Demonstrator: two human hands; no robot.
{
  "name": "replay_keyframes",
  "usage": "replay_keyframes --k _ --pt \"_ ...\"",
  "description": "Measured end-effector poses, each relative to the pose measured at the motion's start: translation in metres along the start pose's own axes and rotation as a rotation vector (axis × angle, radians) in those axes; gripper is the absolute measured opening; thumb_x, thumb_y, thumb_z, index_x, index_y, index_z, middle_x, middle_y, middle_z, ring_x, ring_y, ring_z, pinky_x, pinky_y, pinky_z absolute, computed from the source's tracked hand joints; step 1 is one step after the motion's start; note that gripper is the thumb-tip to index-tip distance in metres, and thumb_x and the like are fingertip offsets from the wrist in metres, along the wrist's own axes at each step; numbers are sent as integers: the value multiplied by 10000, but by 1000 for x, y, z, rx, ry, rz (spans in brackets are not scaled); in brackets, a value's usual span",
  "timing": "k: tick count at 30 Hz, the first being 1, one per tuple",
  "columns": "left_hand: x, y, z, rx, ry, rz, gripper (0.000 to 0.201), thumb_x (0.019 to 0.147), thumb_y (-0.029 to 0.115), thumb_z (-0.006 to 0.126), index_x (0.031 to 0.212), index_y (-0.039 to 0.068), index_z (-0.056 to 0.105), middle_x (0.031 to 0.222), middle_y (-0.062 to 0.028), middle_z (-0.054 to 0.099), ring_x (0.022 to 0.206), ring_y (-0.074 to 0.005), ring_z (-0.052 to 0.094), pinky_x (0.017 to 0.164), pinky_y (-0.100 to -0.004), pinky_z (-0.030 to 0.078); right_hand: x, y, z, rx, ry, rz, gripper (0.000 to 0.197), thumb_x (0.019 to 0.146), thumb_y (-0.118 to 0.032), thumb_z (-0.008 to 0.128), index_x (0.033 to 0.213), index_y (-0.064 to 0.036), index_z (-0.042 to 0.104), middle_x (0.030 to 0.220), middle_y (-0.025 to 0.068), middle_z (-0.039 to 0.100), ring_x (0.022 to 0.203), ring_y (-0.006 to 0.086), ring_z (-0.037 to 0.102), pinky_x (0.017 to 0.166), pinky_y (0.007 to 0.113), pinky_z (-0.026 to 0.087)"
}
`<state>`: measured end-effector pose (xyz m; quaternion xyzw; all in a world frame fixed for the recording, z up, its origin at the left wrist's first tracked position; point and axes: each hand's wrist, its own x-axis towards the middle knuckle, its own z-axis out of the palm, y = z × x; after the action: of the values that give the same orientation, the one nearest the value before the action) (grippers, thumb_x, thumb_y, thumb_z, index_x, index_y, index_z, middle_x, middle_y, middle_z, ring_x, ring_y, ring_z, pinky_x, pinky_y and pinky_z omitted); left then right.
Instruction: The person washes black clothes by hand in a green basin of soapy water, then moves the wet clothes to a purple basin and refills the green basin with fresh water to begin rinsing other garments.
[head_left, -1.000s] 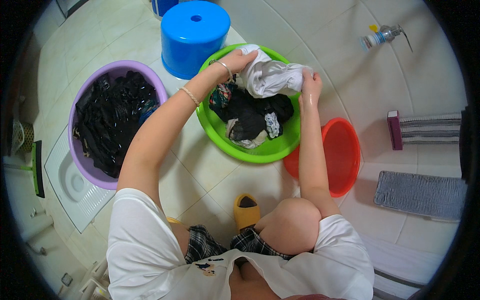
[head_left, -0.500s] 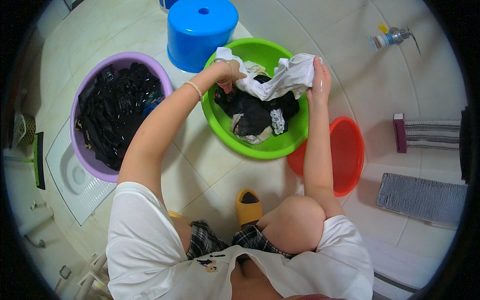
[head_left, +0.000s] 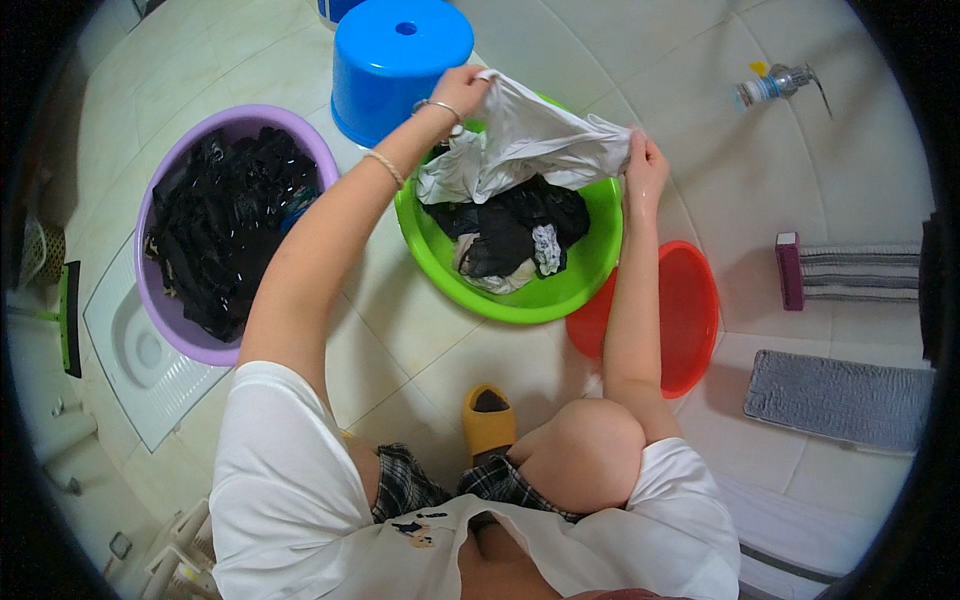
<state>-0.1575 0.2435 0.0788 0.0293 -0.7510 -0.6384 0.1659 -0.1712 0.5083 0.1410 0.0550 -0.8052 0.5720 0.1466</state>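
Observation:
A wet white garment [head_left: 535, 135] is stretched between my hands over the far side of the green basin [head_left: 520, 309]. My left hand [head_left: 461, 92] grips its upper left edge, fingers closed. At the right end, my right hand [head_left: 645, 165] is closed on a bunched corner. The cloth's lower left part sags to the basin's contents. Inside the basin lie black clothes [head_left: 515, 225] and a small pale patterned cloth [head_left: 546, 249]. The garment's exact kind cannot be made out.
To the left, a purple basin [head_left: 152, 290] holds dark clothes in water, beside a squat toilet [head_left: 143, 355]. A blue stool [head_left: 400, 60] stands behind the green basin. A red basin [head_left: 690, 320] sits near my right forearm. A tap [head_left: 775, 85] juts from the right wall.
My left hand has moved up and slightly right, and now pinches the garment's edge. The white cloth is spread wider and taller. My right hand has shifted slightly down.

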Motion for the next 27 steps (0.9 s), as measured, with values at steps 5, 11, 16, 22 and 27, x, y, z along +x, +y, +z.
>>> replay_keyframes --k 5,11,16,22,27 --pt "7 -9 -27 -69 136 -75 230 802 217 489 830 8 584 613 -63 547 535 -115 438 501 -277 380 1 13 -2 126 85 114 219 826 -173 468 749 6 568 655 9 497 616 81 454 508 221 395" --pt "7 -15 -38 75 168 -75 207 807 157 465 904 12 577 675 -20 547 582 -97 460 533 -232 388 -2 7 -1 254 121 144 191 831 -152 445 814 9 546 753 43 533 653 115 514 542 255 462" --pt "12 -22 -31 304 117 -30 235 750 155 502 925 17 575 823 -127 605 725 -213 578 647 -297 446 -11 14 5 207 -61 69 230 822 -175 457 861 38 535 806 99 563 657 175 540 544 256 467" --pt "11 -34 -14 569 -74 -14 330 705 217 555 978 30 559 894 -155 592 823 -269 571 749 -329 443 -58 82 11 -1151 -1166 301 288 627 -189 691 762 39 579 651 134 593 541 213 583 463 307 463" --pt "2 -23 -7 499 -212 33 279 721 194 549 910 -9 578 820 -161 605 730 -239 593 674 -304 465 -47 97 3 -1010 -970 357 186 638 -122 654 611 33 554 526 87 540 440 159 525 424 292 433"
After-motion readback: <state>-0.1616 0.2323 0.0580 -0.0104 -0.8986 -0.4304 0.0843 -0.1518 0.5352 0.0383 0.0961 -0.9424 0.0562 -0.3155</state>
